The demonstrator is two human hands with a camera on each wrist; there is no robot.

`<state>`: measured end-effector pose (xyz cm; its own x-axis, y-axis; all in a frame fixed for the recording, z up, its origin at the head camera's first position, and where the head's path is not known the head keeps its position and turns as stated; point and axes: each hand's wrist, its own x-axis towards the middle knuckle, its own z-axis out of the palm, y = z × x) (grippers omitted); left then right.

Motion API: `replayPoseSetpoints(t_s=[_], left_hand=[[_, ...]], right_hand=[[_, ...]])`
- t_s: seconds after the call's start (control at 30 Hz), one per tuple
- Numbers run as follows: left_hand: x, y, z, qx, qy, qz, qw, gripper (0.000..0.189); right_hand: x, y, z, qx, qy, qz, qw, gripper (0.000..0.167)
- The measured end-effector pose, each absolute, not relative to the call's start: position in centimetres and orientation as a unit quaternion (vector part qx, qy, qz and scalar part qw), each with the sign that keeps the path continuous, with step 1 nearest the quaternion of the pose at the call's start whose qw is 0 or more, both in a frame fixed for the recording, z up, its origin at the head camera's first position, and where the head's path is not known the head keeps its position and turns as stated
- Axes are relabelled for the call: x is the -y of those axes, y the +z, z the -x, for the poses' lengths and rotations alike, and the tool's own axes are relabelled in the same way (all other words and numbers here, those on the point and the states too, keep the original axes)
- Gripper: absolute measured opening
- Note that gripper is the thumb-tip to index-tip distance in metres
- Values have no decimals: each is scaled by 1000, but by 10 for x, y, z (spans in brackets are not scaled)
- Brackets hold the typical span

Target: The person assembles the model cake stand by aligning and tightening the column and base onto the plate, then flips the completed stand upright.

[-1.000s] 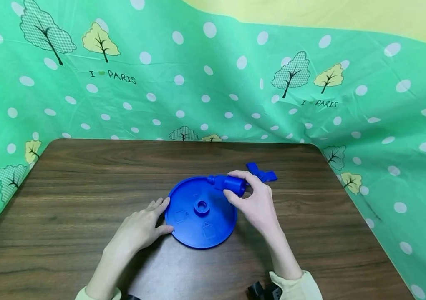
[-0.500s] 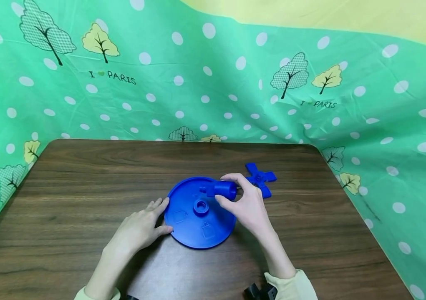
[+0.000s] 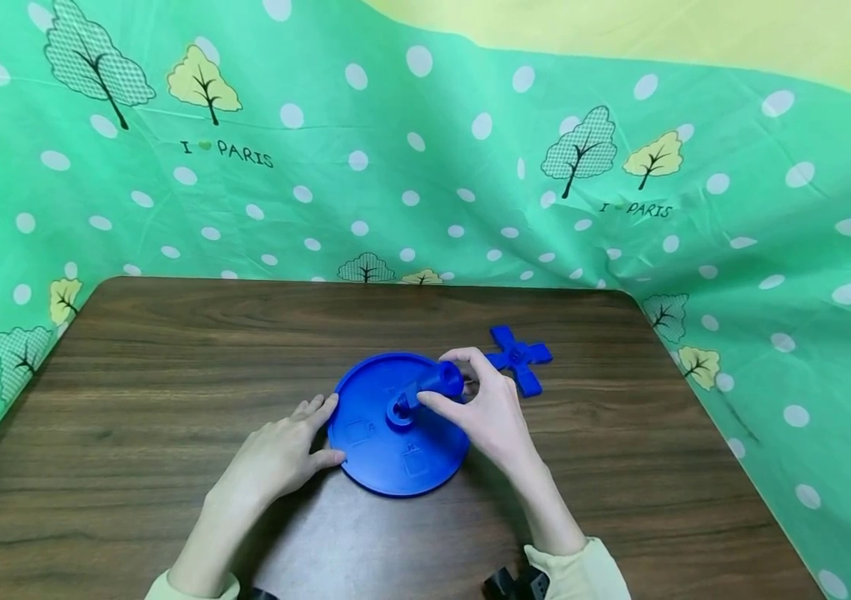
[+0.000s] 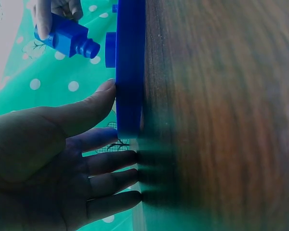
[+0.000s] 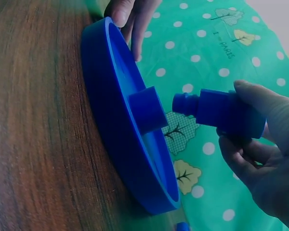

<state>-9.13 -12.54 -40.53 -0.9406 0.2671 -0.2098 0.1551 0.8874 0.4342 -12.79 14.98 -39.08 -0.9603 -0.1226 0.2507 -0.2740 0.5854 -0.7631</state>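
A round blue plastic base (image 3: 365, 454) lies on the table, its raised ring-shaped socket (image 5: 149, 109) at the centre. My left hand (image 3: 278, 454) rests against the base's left rim, thumb and fingers fairly straight, as the left wrist view (image 4: 53, 154) confirms. Between thumb and fingers, my right hand (image 3: 496, 408) pinches a blue connector piece (image 5: 214, 108) with a hollow cylinder end, a blocky middle and a narrow ridged plug. Tilted, the plug points down at the socket, with a small gap between them in both wrist views.
A blue four-armed cross piece (image 3: 518, 357) lies flat behind my right hand. The brown wood-grain table (image 3: 192, 358) has its far edge against a green polka-dot cloth (image 3: 365, 183).
My right hand has brought the connector left and towards me, from above the base's far right rim to the socket, tipping its plug downward. The cross piece shows more. My left hand stays put.
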Motion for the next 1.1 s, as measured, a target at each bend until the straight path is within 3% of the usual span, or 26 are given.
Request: replayPoseSetpoints(t_s=[0.73,1.1], left_hand=[[125,-407,90,-963,210,-111,128,78],[125,-407,92,-963,210,-109,132,78]], right_hand=[[-139,-399,125,881,415,-218,68,55],[-136,-399,125,885,413,-200,76,53]])
